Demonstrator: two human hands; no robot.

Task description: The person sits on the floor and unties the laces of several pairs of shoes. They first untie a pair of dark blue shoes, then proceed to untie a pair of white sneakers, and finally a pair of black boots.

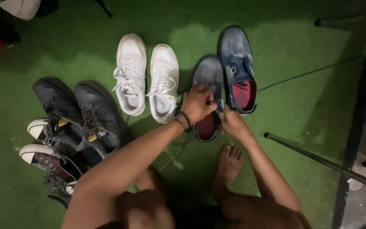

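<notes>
Together, both hands work at the throat of one dark blue canvas shoe (209,76) on the green mat (293,51). The left hand (198,103), a dark band on its wrist, is curled over the lacing area with its fingers pinched shut on what looks like the lace or the edge of the shoe; exactly which cannot be made out. The right hand (231,121) lies at the shoe's right side near the opening, mostly hidden behind the left, so whether it grips anything cannot be told.

Judging by how things lie, the work on this shoe is underway, not finished: its red lining shows and a loose cord trails from under the hands toward the person's bare foot (229,163). Its partner, the second blue shoe (237,68), sits just beside it to the right, untouched, its red insole visible. To the left a pair of white sneakers (147,78) stands laced and side by side. Further left, dark high shoes (79,110) and two white-toed canvas sneakers (39,142) lie in a loose heap with laces slack. A thin dark rod (318,159) crosses the mat at right.
</notes>
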